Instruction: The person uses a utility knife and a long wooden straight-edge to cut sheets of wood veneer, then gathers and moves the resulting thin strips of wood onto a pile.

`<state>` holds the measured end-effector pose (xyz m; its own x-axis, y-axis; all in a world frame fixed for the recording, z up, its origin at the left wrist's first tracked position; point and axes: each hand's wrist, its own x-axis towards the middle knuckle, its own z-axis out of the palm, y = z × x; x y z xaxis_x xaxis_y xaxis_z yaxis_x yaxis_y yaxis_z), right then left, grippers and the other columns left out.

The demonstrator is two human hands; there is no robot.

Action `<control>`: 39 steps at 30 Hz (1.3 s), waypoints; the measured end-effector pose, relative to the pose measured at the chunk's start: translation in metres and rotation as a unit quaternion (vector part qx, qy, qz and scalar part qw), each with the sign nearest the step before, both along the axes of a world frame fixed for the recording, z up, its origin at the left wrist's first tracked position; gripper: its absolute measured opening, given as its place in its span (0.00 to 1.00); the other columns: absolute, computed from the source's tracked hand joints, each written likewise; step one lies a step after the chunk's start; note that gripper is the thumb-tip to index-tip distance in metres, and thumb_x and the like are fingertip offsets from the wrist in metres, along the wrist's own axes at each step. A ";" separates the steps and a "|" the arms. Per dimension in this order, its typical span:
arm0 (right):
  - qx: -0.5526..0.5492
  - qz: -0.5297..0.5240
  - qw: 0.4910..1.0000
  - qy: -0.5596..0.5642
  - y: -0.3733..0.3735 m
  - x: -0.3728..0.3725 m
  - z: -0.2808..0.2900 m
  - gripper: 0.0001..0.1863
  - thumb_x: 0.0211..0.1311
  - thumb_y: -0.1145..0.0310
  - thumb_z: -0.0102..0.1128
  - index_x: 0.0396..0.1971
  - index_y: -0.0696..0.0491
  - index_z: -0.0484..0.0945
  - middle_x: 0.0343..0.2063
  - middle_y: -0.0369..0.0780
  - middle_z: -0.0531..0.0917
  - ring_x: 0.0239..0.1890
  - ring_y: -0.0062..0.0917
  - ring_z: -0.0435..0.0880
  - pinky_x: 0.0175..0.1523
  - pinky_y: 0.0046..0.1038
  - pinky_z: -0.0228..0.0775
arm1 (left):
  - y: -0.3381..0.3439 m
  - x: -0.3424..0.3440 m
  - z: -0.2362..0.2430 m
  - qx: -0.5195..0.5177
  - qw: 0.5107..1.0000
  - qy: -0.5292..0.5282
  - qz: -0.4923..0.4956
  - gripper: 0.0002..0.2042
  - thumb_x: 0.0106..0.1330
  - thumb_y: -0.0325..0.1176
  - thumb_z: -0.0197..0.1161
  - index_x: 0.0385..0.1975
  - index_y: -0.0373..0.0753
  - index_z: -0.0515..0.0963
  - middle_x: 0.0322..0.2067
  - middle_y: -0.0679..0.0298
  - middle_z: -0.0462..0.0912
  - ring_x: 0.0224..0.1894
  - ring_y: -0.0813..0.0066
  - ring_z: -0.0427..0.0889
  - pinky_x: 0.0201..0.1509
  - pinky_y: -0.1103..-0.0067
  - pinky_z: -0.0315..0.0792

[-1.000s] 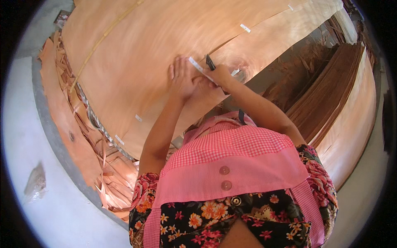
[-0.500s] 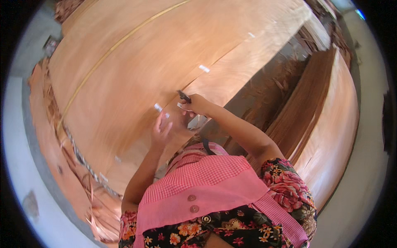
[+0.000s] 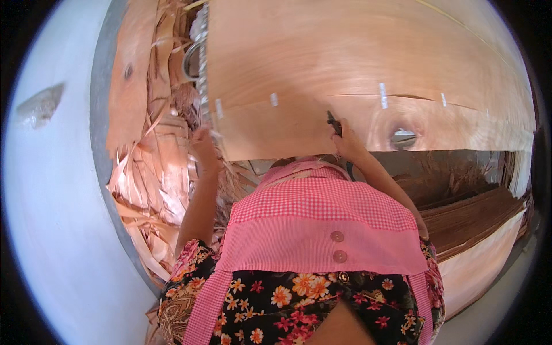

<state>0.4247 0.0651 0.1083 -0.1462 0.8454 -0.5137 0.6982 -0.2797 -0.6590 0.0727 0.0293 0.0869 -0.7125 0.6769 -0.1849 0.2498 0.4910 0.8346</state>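
Note:
A wide sheet of pale wood veneer (image 3: 299,63) lies in front of me. A long seam runs across it, bridged in places by short white tape pieces (image 3: 383,95). In my right hand (image 3: 347,144) is a small black hand tool (image 3: 333,122), its tip pointing up and left over the veneer strip near me; its exact kind is unclear. My left hand (image 3: 203,150) is at the sheet's left edge, fingers curled in, beside a whitish twisted strand (image 3: 202,86). Whether anything is between those fingers is hidden. A hole (image 3: 403,138) shows in the near strip, right of my right hand.
Torn veneer scraps (image 3: 169,167) are heaped on the left, by a pale floor (image 3: 57,190). A grey ring (image 3: 191,60) sits at the sheet's left edge. Below the sheet on the right is a stack of brown veneer (image 3: 477,221). A yellowish strip (image 3: 448,16) crosses the far right.
My view has turned, so the seam now runs nearly level. My left hand has moved from the seam to the sheet's left edge. The right still holds the black tool; its white piece no longer shows.

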 end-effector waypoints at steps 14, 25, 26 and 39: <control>0.181 0.494 0.824 -0.209 -0.009 -0.260 -0.032 0.24 0.54 0.70 0.47 0.54 0.44 0.62 0.31 0.44 0.76 0.33 0.38 0.78 0.35 0.33 0.71 | -0.044 -0.071 -0.057 0.100 0.899 0.162 -0.393 0.37 0.47 0.34 0.66 0.58 0.41 0.55 0.50 0.59 0.70 0.55 0.61 0.66 0.64 0.66 0.46; 0.310 0.404 0.856 -0.088 0.023 -0.092 -0.038 0.27 0.49 0.76 0.48 0.53 0.42 0.64 0.38 0.38 0.78 0.32 0.33 0.79 0.32 0.34 0.70 | -0.019 -0.065 -0.106 -0.001 0.879 0.186 -0.439 0.34 0.47 0.33 0.66 0.57 0.46 0.60 0.47 0.60 0.73 0.53 0.62 0.67 0.62 0.66 0.51; 0.296 0.407 0.855 -0.122 0.027 -0.065 -0.037 0.28 0.48 0.76 0.48 0.53 0.42 0.65 0.38 0.38 0.78 0.31 0.32 0.79 0.31 0.34 0.70 | -0.019 -0.065 -0.110 -0.029 0.893 0.198 -0.402 0.33 0.47 0.30 0.65 0.57 0.46 0.61 0.47 0.60 0.73 0.51 0.64 0.69 0.59 0.67 0.58; 0.254 0.420 0.831 -0.261 0.077 0.230 -0.002 0.29 0.49 0.64 0.55 0.55 0.35 0.61 0.30 0.40 0.77 0.31 0.33 0.79 0.31 0.34 0.72 | -0.008 0.012 -0.094 -0.023 0.981 0.191 0.025 0.41 0.48 0.32 0.67 0.60 0.33 0.48 0.51 0.42 0.66 0.50 0.53 0.71 0.46 0.70 0.69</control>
<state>0.6547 0.1418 0.1059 -0.6635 0.6853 -0.3002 0.7348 0.6724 -0.0893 0.0842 0.0214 -0.0072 -0.7684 0.6358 0.0722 0.5142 0.5463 0.6611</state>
